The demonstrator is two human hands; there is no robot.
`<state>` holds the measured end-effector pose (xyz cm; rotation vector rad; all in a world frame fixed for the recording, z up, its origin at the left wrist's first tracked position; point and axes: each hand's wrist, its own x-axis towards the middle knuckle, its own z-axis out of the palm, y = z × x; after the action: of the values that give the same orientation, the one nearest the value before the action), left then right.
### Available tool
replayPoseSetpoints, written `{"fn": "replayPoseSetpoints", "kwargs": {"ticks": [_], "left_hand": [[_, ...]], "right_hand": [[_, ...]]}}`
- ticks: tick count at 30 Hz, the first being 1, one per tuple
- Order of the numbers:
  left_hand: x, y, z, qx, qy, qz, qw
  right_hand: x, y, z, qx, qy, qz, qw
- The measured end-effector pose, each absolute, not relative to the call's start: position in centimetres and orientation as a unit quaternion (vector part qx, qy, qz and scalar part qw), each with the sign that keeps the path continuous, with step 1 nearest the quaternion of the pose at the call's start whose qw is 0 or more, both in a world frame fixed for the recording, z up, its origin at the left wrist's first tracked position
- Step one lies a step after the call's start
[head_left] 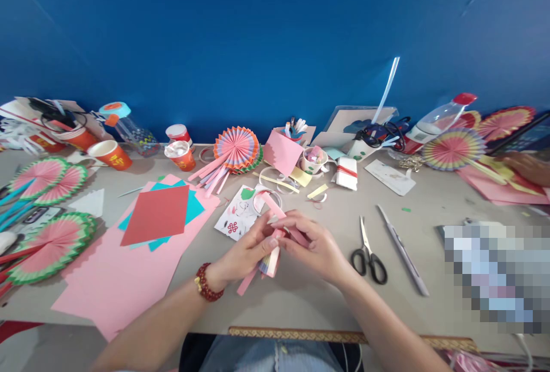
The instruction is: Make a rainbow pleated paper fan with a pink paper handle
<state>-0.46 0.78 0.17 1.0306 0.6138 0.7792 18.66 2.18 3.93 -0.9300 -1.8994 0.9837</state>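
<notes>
Near the middle of the table's front, both my hands are together around a small pleated paper fan (270, 263), folded narrow, with pink paper strips (274, 204) on it. My left hand (253, 243) is closed, pinching the fan between thumb and fingers. My right hand (315, 246) is closed on a pink strip at the fan's upper end. My fingers hide part of the fold. Just behind lie a roll of tape (260, 202) and a patterned white card (232, 214). To the right are black-handled scissors (368, 257) and a grey pen-like tool (404, 251).
On the left, coloured paper sheets (158, 214) lie near finished fans (51, 246). Along the blue wall stand paper cups (110, 155), an orange fan (236, 150) and a bottle (438, 120). At the far right, another person's hand (526, 167) is over coloured paper.
</notes>
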Motion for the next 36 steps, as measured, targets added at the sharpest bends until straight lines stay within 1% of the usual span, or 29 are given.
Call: {"fn": "replayPoseSetpoints", "kwargs": {"ticks": [5,10,13,17,19,21,25,27,30,32,36], "left_hand": [[-0.7,0.9,0.3,0.521,0.269,0.385,0.713],[-0.6,0.9,0.9,0.526,0.232,0.339,0.744],[-0.5,0.9,1.2,0.562,0.257,0.344,0.707],[-0.4,1.1,1.2,0.61,0.347,0.344,0.624],[-0.4,1.2,1.1,0.608,0.379,0.329,0.615],[-0.4,1.4,1.0,0.593,0.394,0.33,0.619],[-0.2,1.5,0.4,0.539,0.413,0.36,0.64],[-0.1,1.4,0.1,0.511,0.413,0.378,0.653],[-0.2,1.4,-0.1,0.498,0.402,0.396,0.658],[-0.2,1.3,0.0,0.505,0.402,0.396,0.653],[-0.3,1.1,0.6,0.543,0.415,0.386,0.62]], "right_hand": [[18.9,1.9,4.0,-0.386,-0.737,0.412,0.372],[19.2,1.8,4.0,-0.385,-0.733,0.406,0.385],[19.6,2.1,3.7,-0.386,-0.723,0.389,0.42],[20.6,2.8,3.2,-0.415,-0.68,0.358,0.487],[21.0,3.1,3.1,-0.418,-0.679,0.34,0.499],[21.1,3.2,3.0,-0.42,-0.702,0.298,0.492],[20.7,2.7,3.1,-0.429,-0.773,0.11,0.454],[20.4,2.3,3.1,-0.402,-0.806,0.062,0.429],[20.0,2.1,2.9,-0.356,-0.838,0.095,0.403],[19.8,2.1,2.6,-0.348,-0.84,0.116,0.401],[19.6,2.0,2.4,-0.346,-0.839,0.12,0.403]]}}
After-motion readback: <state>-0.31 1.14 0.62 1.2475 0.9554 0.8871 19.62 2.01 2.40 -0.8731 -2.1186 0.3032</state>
